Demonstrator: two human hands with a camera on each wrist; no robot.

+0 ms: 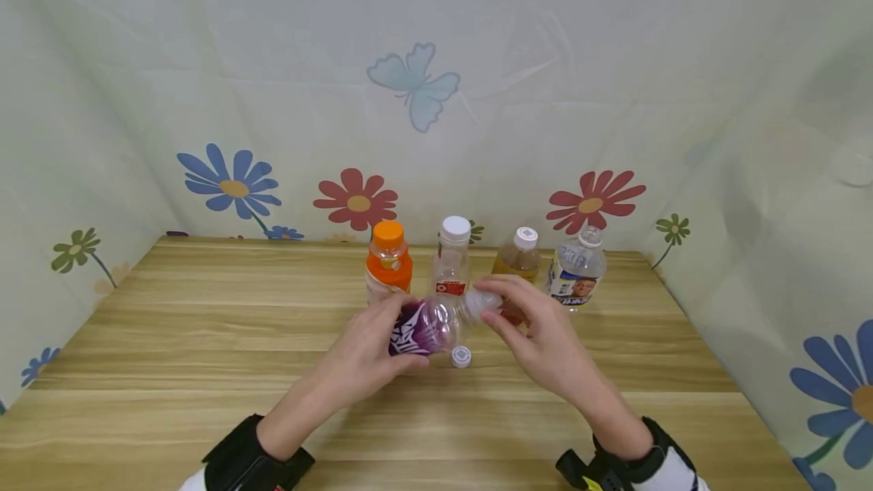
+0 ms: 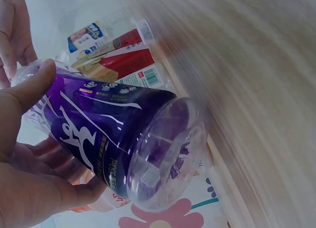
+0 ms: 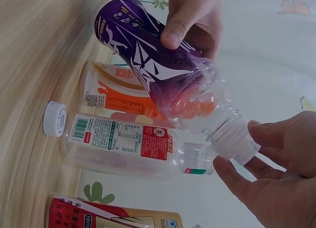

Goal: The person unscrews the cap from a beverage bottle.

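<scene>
A clear plastic bottle with a purple label (image 1: 417, 326) is held tilted above the table, its neck toward the right. My left hand (image 1: 364, 343) grips it around the label; the left wrist view shows its clear base (image 2: 168, 156) facing that camera. At the other end, my right hand (image 1: 539, 332) pinches the translucent white cap (image 3: 236, 140) on the neck between thumb and fingers. Below the bottle, a loose white cap (image 1: 461, 357) lies on the table. The bottle looks empty of liquid.
Behind the hands stand an orange bottle (image 1: 389, 264), a clear bottle with a white cap (image 1: 453, 256), an amber bottle with a white cap (image 1: 516, 260) and an uncapped clear bottle (image 1: 577, 267). The wooden table (image 1: 225, 309) meets a flowered curtain (image 1: 286, 112) at the back.
</scene>
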